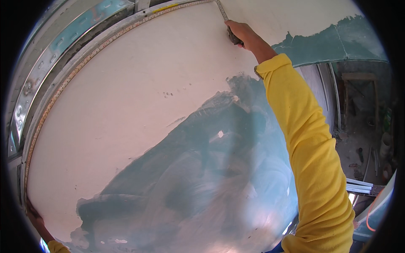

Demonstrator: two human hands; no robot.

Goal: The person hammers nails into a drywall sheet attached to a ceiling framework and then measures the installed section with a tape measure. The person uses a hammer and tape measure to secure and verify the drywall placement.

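Observation:
A tape measure [234, 37] with a dark case is gripped in my right hand [244, 33] at the top of the view, my yellow-sleeved arm stretched up to it. Its pale, worn blade [76, 69] leaves the case upward, bends at the top edge and runs along the rim of a large panel to the lower left. There my left hand [36, 216] is closed at the blade's far end, its fingers partly lost against the dark picture border. The panel [126, 97] is coated off-white over much of its surface, with bare blue-green board [202, 147] lower down.
Metal framing channels [38, 80] run past the panel's edge on the left. Another blue-green board strip [333, 42] is at upper right. Beyond my right arm are a wooden frame [360, 78], loose rods [371, 160], stacked white strips [358, 185] and an orange cord [371, 215].

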